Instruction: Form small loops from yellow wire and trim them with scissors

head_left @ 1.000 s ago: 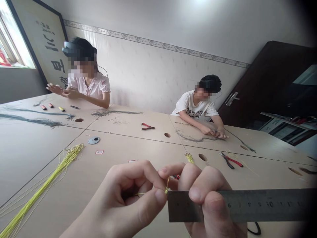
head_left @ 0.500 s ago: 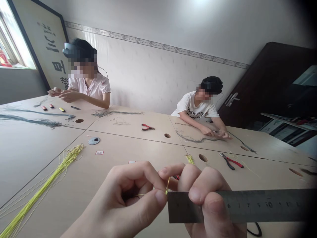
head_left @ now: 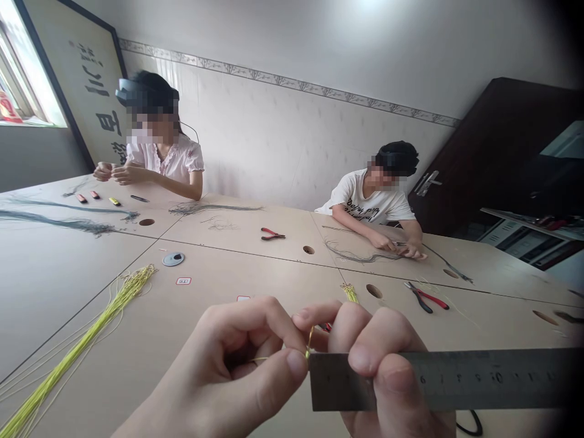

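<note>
Close to the camera, my left hand (head_left: 246,365) pinches a thin yellow cord (head_left: 261,359) between thumb and forefinger. A small golden loop (head_left: 311,336) rises from the pinch, beside the end of a steel ruler (head_left: 479,380). My right hand (head_left: 387,365) grips the ruler between thumb and fingers, and its forefinger reaches over to the loop. The ruler lies level, its far end fading into the dark right edge. On the table to the left is a bundle of yellow cords (head_left: 91,340) with looped ends.
Across the table (head_left: 219,267) sit two people, their hands busy with thin strands. Red-handled pliers (head_left: 426,298) lie at right, another pair of pliers (head_left: 272,234) mid-table. A second yellow bundle (head_left: 350,292) and a grey round cap (head_left: 173,259) also lie there. Dark cord bundles (head_left: 59,222) are at far left.
My hands, the cord and the ruler have hardly moved. Across the table, the left person's hands have drawn closer together, and the right person has shifted slightly to the right.
</note>
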`<action>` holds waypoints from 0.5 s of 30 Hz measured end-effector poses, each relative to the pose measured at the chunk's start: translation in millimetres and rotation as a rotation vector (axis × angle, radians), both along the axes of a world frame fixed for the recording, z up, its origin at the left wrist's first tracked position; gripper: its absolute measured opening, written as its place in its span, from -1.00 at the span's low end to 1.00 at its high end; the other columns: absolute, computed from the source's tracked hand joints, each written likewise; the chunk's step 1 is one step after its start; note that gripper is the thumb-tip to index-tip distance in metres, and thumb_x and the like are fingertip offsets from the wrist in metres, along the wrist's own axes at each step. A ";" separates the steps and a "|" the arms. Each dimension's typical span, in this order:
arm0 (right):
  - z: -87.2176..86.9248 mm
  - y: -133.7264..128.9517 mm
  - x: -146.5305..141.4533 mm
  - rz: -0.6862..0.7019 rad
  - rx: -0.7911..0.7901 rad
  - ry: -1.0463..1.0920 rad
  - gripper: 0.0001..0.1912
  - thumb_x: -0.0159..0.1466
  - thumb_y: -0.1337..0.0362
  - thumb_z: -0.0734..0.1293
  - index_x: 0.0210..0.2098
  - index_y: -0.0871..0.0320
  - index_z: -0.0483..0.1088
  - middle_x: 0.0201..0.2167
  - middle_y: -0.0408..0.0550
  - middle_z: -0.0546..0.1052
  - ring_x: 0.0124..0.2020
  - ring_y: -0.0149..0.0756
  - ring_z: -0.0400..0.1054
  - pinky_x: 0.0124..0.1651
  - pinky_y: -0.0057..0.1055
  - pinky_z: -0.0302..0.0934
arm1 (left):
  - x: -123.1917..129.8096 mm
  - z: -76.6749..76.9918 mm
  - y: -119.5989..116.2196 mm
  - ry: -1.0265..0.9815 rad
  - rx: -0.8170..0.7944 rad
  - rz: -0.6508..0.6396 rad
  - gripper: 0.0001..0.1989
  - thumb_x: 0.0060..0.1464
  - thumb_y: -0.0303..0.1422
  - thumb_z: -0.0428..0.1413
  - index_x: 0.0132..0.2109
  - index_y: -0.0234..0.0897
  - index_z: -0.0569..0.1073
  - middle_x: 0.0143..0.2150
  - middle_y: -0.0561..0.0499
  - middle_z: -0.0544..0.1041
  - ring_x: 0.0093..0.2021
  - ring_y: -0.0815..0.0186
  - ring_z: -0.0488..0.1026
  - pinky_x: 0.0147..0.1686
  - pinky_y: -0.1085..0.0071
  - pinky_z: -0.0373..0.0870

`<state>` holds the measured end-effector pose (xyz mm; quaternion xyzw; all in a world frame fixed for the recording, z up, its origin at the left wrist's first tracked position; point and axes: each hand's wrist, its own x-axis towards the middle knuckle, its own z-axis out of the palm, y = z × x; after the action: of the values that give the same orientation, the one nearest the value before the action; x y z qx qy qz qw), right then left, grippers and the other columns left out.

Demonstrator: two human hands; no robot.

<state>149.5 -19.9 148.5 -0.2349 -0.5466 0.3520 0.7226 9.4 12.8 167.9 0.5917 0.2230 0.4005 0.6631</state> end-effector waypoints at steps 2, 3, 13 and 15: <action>-0.4 -0.7 0.3 -0.004 -0.001 0.005 -0.80 0.33 0.16 0.22 -0.35 0.04 0.41 -0.52 -0.21 0.39 -0.21 -0.33 0.40 -0.07 -0.30 0.38 | 0.1 -0.1 -1.4 -0.017 -0.017 0.005 -0.72 0.10 -0.24 0.14 -0.50 -0.26 0.36 -0.55 0.12 0.27 -0.46 0.40 0.20 -0.42 0.50 0.17; -0.7 -1.1 0.6 0.000 0.003 -0.001 -0.80 0.34 0.16 0.22 -0.35 0.04 0.41 -0.52 -0.21 0.39 -0.21 -0.33 0.40 -0.08 -0.30 0.38 | 0.1 -0.3 -2.0 -0.028 -0.024 0.009 -0.71 0.10 -0.23 0.14 -0.50 -0.26 0.36 -0.55 0.12 0.27 -0.46 0.40 0.19 -0.42 0.49 0.16; -1.9 0.3 2.1 0.002 0.003 -0.038 -0.81 0.34 0.15 0.21 -0.34 0.02 0.40 -0.50 -0.24 0.39 -0.19 -0.36 0.40 -0.03 -0.32 0.35 | -3.0 -4.0 -0.5 0.060 0.020 -0.044 -0.68 0.12 -0.12 0.09 -0.46 -0.23 0.32 -0.55 0.14 0.16 -0.48 0.39 0.09 -0.47 0.44 0.03; -1.3 0.7 1.9 -0.005 0.003 -0.038 -0.81 0.34 0.16 0.21 -0.33 0.02 0.40 -0.50 -0.24 0.39 -0.19 -0.36 0.41 -0.03 -0.32 0.35 | -3.1 -5.0 0.1 0.062 0.023 -0.042 -0.69 0.12 -0.12 0.09 -0.45 -0.23 0.33 -0.55 0.14 0.15 -0.48 0.39 0.08 -0.46 0.44 0.04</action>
<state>151.4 -19.1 147.2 -0.2419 -0.5602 0.3447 0.7133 6.3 12.8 162.9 0.6159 0.2263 0.3705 0.6574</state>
